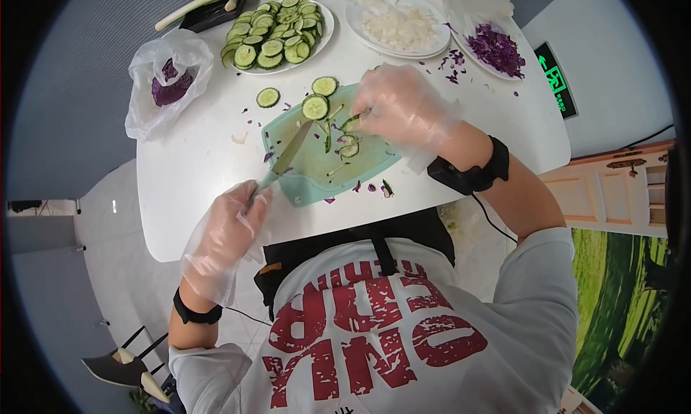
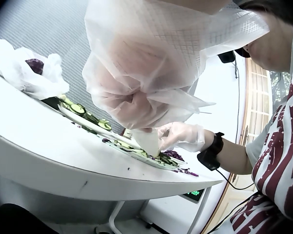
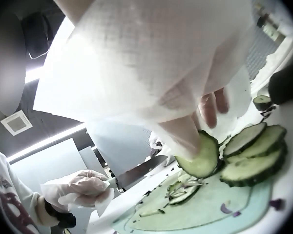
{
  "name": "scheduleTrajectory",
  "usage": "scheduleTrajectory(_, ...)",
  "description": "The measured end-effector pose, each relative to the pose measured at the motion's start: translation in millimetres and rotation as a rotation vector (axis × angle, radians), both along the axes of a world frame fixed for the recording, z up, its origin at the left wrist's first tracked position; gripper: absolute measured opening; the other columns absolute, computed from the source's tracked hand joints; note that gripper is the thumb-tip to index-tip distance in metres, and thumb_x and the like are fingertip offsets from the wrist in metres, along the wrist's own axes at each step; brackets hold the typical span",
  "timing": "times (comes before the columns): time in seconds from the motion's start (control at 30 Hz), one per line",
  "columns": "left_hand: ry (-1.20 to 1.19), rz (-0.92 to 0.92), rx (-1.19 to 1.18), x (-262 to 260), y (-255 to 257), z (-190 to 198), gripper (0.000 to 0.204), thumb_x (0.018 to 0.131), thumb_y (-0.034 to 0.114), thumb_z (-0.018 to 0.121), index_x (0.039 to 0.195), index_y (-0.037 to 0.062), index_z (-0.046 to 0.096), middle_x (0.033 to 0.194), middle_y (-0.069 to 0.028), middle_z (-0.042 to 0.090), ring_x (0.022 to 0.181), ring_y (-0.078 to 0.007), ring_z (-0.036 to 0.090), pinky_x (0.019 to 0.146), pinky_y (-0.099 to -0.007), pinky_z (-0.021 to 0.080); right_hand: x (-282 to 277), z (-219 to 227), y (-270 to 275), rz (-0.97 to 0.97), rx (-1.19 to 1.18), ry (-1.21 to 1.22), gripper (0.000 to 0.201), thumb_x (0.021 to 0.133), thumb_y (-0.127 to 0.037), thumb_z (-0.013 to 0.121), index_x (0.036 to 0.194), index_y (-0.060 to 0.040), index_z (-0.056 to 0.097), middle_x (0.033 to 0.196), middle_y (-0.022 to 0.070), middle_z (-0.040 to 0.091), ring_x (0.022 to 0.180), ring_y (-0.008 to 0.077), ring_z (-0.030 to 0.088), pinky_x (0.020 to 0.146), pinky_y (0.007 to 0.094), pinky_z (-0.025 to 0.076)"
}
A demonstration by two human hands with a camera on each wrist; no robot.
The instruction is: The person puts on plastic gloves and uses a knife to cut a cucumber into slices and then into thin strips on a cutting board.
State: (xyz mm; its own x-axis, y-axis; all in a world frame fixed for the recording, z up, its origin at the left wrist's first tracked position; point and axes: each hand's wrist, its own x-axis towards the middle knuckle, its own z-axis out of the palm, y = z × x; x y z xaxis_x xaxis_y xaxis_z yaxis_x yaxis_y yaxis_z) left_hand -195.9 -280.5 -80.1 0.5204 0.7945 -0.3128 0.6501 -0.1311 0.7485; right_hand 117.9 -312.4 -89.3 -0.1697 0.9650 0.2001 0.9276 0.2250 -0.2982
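Note:
My gloved left hand (image 1: 232, 221) grips the handle of a knife (image 1: 294, 150), whose blade lies slanted over the left part of the light green cutting board (image 1: 311, 186). At the board's far right, my gloved right hand (image 1: 404, 106) pinches a cucumber slice (image 3: 203, 157) between thumb and fingers. The right wrist view shows that slice tilted up on edge, with several more slices beside it. Thin cucumber strips and end pieces (image 1: 349, 148) lie on the board near the right fingertips. Two round slices (image 1: 315, 106) sit by the board's far edge, close to the knife tip.
Behind the board stand a plate of cucumber slices (image 1: 277, 36), a plate of chopped white pieces (image 1: 399, 25) and a plate of shredded purple cabbage (image 1: 497, 50). A plastic bag (image 1: 137, 108) with purple cabbage stands at left. Purple scraps dot the white table (image 1: 183, 191).

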Motion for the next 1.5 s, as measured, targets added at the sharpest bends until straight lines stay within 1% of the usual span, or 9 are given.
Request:
scheduleTrajectory(0.17,0.016,0.034,0.004,-6.8,-3.9,1.4,0.027,0.100,0.019,0.059,0.081,-0.0005,0.059,0.062,0.0025,0.041,0.061,-0.0069,0.036,0.053,-0.0279,0.035,-5.5,0.5,-5.9,0.075,0.092,0.118,0.015,0.075,-0.024,0.076,0.086,-0.0148,0.079,0.086,0.0008,0.068,0.088,0.0241,0.064,0.077,0.0387,0.050)
scheduleTrajectory(0.27,0.014,0.030,0.031,-8.9,-6.5,1.8,0.031,0.102,0.028,0.057,0.084,0.0023,0.061,0.066,0.0042,0.043,0.061,-0.0064,0.037,0.055,-0.0258,0.033,-21.0,-5.8,-1.8,0.105,0.290,0.049,0.012,0.074,-0.023,0.072,0.083,-0.0190,0.079,0.083,0.0031,0.067,0.088,0.0253,0.063,0.077,0.0400,0.046)
scheduleTrajectory(0.43,-0.001,0.123,0.086,-7.6,-10.7,3.7,0.027,0.100,0.019,0.058,0.081,-0.0007,0.059,0.062,0.0026,0.042,0.061,-0.0066,0.037,0.054,-0.0271,0.036,-49.2,-7.3,-1.9,0.175,0.333,-0.080,0.016,0.079,-0.021,0.069,0.093,-0.0188,0.078,0.088,-0.0022,0.065,0.089,0.0204,0.060,0.080,0.0407,0.043)
scheduleTrajectory(0.63,0.002,0.126,0.080,-18.8,-15.9,-2.1,0.027,0.100,0.019,0.058,0.082,-0.0011,0.060,0.061,0.0014,0.041,0.060,-0.0073,0.037,0.054,-0.0277,0.036,-72.2,-16.5,-24.1,0.214,0.056,-0.315,0.021,0.083,-0.022,0.067,0.101,-0.0154,0.074,0.100,0.0026,0.064,0.101,0.0229,0.058,0.087,0.0421,0.040)
scheduleTrajectory(0.87,0.032,0.073,0.078,-18.7,-21.1,-5.4,0.028,0.103,0.022,0.054,0.085,0.0001,0.058,0.067,0.0024,0.043,0.064,-0.0066,0.038,0.057,-0.0249,0.036,-74.0,-28.5,-59.7,0.153,0.138,-0.062,0.039,0.084,-0.028,0.069,0.119,-0.0123,0.065,0.121,0.0074,0.061,0.113,0.0265,0.055,0.102,0.0449,0.037)
scheduleTrajectory(0.97,0.004,0.080,0.077,-12.9,-22.7,-6.8,0.030,0.104,0.024,0.053,0.086,0.0003,0.058,0.065,0.0023,0.044,0.060,-0.0064,0.041,0.055,-0.0253,0.037,-79.3,-19.4,-70.3,0.110,0.034,-0.026,0.042,0.084,-0.030,0.070,0.120,-0.0096,0.065,0.124,0.0082,0.061,0.113,0.0262,0.055,0.103,0.0454,0.037)
scheduleTrajectory(1.13,0.100,0.014,0.070,-4.0,-26.4,-11.4,0.025,0.103,0.019,0.055,0.087,0.0004,0.058,0.058,-0.0121,0.052,0.049,-0.0211,0.052,0.052,-0.0338,0.044,-96.5,-25.9,-78.9,0.033,0.021,0.028,0.045,0.084,-0.030,0.071,0.123,-0.0071,0.065,0.125,0.0087,0.061,0.112,0.0255,0.055,0.104,0.0448,0.037)
scheduleTrajectory(1.23,0.044,0.000,0.055,-5.9,-27.6,-25.0,0.030,0.105,0.022,0.053,0.084,0.0018,0.057,0.057,0.0001,0.047,0.050,-0.0079,0.047,0.051,-0.0277,0.040,-99.5,-30.2,-79.0,0.039,0.080,0.069,0.045,0.083,-0.030,0.071,0.122,-0.0068,0.065,0.124,0.0089,0.061,0.112,0.0256,0.056,0.104,0.0437,0.037)
scheduleTrajectory(1.5,0.174,-0.037,0.169,-2.6,-36.1,-10.0,0.027,0.102,0.021,0.056,0.082,0.0029,0.059,0.053,-0.0055,0.049,0.046,-0.0151,0.051,0.050,-0.0311,0.042,-88.7,-12.9,-78.6,-0.103,-0.073,0.034,0.040,0.082,-0.025,0.072,0.115,-0.0054,0.065,0.120,0.0087,0.061,0.115,0.0280,0.055,0.102,0.0457,0.040)
